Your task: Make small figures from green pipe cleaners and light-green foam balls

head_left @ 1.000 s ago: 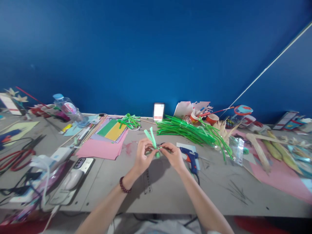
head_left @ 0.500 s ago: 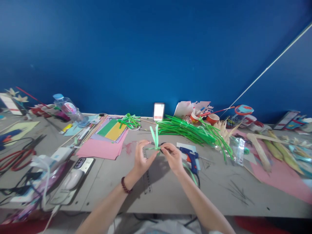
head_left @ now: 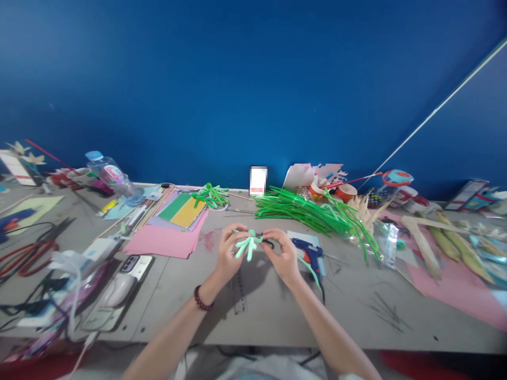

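Note:
Over the middle of the desk, my left hand (head_left: 230, 254) is closed on a pale green pipe-cleaner piece (head_left: 249, 245), several fuzzy strips fanning down toward me from a bunched top. My right hand (head_left: 282, 255) is closed at the piece's right end, thumb and fingers bent together. A dark looped thing (head_left: 270, 243) shows between the right fingers; whether it is held or lies behind them is unclear. Below the hands lies a clear ruler (head_left: 240, 296), partly covered by the left hand.
A blue glue gun (head_left: 312, 256) lies right of my right hand. Behind are a bundle of green pipe cleaners (head_left: 297, 210) and shaped green pieces (head_left: 210, 196). Pink paper (head_left: 162, 241), a phone (head_left: 119, 295) and red-handled scissors (head_left: 34, 258) are leftward. Dark thin sticks (head_left: 388, 311) lie right.
The green piece has tipped over: its strips stood upright before and now point down toward me. Both hands stay in nearly the same place, with fingers shifted around it.

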Available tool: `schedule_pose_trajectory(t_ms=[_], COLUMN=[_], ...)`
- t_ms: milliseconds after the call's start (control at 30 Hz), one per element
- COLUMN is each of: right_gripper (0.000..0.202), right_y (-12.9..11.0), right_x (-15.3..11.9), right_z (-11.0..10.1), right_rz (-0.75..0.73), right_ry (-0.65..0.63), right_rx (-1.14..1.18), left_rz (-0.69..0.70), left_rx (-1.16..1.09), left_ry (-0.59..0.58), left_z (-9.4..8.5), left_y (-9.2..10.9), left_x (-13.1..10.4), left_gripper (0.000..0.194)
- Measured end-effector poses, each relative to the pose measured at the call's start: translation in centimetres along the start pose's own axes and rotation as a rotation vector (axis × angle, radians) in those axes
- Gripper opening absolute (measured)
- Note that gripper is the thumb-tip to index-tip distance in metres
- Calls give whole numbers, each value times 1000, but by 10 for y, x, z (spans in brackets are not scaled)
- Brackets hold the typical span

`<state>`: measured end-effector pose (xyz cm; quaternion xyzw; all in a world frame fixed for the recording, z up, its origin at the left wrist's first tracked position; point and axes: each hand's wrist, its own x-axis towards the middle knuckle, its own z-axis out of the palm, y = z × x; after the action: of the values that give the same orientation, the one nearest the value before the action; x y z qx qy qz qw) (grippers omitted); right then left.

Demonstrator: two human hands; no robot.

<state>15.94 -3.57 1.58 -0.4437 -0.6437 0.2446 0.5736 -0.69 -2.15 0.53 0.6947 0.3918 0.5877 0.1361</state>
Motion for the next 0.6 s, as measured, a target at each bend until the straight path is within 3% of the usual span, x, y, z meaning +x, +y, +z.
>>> schedule_pose_trajectory(t_ms=[333,467,600], right_gripper=[10,11,10], right_y=[-10,-9,-7], right_x=[-2,-2,-4], right_z=[-3,-2,0], right_rz=[-143,-101,-20], right_ry=[10,-39,-39], right_rx=[-53,-6,21], left_rz=[256,119,-22], left_rx=[86,51,-36], left_ry=[38,-39,-76], left_z=[-2,-1,0], left_y=[3,5,9], left_x=[1,3,5], left_gripper=[14,4,11])
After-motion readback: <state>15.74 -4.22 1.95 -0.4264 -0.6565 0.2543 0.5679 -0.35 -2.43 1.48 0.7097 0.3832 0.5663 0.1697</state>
